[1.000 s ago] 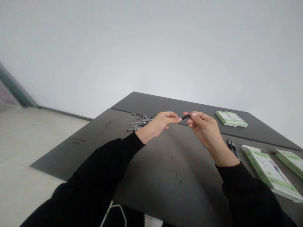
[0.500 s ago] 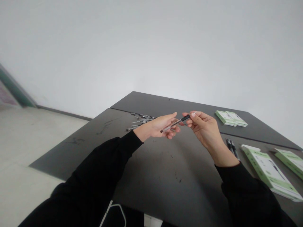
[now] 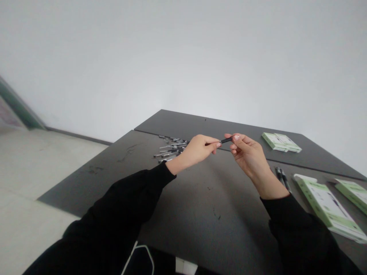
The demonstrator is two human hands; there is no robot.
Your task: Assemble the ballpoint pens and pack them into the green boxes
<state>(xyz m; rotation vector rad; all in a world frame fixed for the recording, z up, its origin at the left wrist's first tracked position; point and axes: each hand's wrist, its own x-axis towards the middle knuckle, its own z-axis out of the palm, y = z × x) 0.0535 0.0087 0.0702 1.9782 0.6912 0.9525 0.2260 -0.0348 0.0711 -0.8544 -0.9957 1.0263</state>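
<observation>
A slim pen (image 3: 226, 140) with a black grip section spans the gap between my two hands above the dark table. My left hand (image 3: 200, 148) is closed around its clear barrel, which the fingers mostly hide. My right hand (image 3: 249, 152) pinches the other end between thumb and fingertips. Beyond my left wrist lies a loose heap of pens (image 3: 172, 148). Two black pens (image 3: 282, 178) rest side by side to the right of my right wrist.
An opened green-and-white box (image 3: 329, 206) lies at the near right, with another green-and-white box (image 3: 354, 193) beside it. Farther back sit two similar boxes (image 3: 281, 141). A seam crosses the dark tabletop (image 3: 195, 206). A pale wall stands behind.
My left hand has closed its fingers around the pen's clear barrel, which showed in front of its open palm before. My right hand keeps its pinch, almost unmoved.
</observation>
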